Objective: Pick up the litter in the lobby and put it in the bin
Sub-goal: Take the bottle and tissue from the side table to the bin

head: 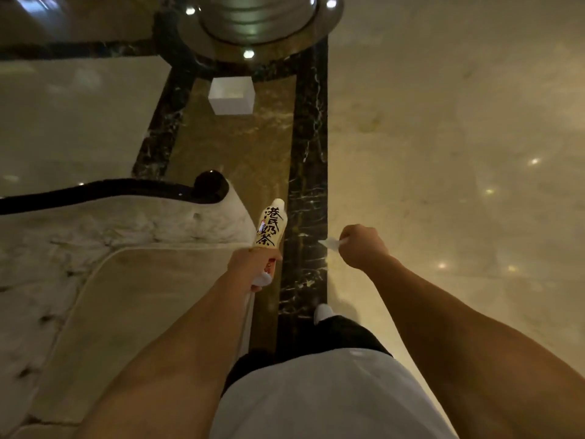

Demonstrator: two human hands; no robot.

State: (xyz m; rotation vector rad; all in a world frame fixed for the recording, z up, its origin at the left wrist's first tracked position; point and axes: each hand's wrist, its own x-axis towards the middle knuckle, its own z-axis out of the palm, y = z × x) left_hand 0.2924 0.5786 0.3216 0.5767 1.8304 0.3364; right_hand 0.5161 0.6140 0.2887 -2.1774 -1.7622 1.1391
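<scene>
My left hand is shut on a cream-coloured bottle with black characters on its label, held by its lower end so that it points forward over the floor. My right hand is closed in a fist on a small white scrap of paper that sticks out to the left of the fingers. A white square bin stands on the brown marble strip ahead, open at the top.
A cream tufted sofa with a black scrolled armrest fills the left side. A round column base with small floor lights stands behind the bin. Polished marble floor stretches to the right. My white shoe is on the dark border.
</scene>
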